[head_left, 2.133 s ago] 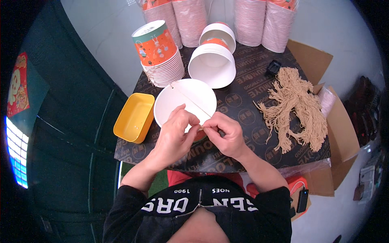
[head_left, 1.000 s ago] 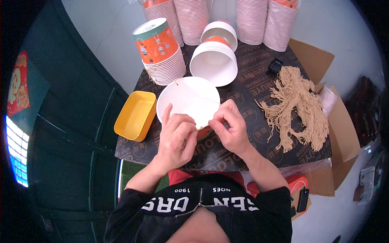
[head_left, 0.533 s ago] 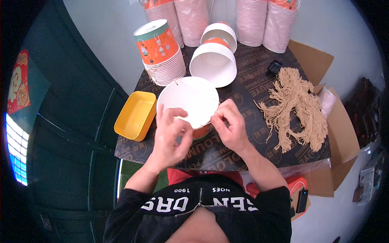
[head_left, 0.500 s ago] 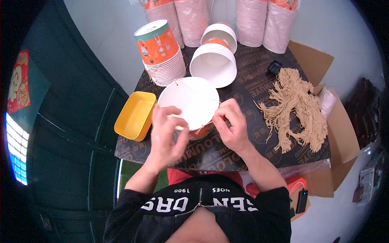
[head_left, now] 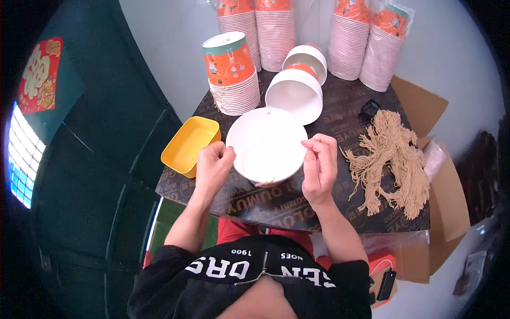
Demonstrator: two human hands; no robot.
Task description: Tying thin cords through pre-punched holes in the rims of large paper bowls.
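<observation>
A white-lined paper bucket (head_left: 267,143) stands upright in front of me, its mouth facing up. A dark hole shows near its far rim, and a thin cord strand is faintly visible by the near rim. My left hand (head_left: 213,166) is closed in a fist beside the bucket's left rim; what it holds, if anything, is hidden. On the right, my right hand (head_left: 320,166) is raised at the rim with thumb and fingers drawn together. Anything pinched there is too small to make out.
A yellow plastic tray (head_left: 190,146) is at the left. Behind are a stack of orange buckets (head_left: 231,69), buckets on their sides (head_left: 295,95) and wrapped stacks (head_left: 348,40). Tan cords (head_left: 390,159) and a small black box (head_left: 370,108) lie right, beside an open carton (head_left: 449,196).
My hands have parted to either side of the bucket. The left has gone from loose, blurred fingers over the rim to a fist. The view has shifted slightly.
</observation>
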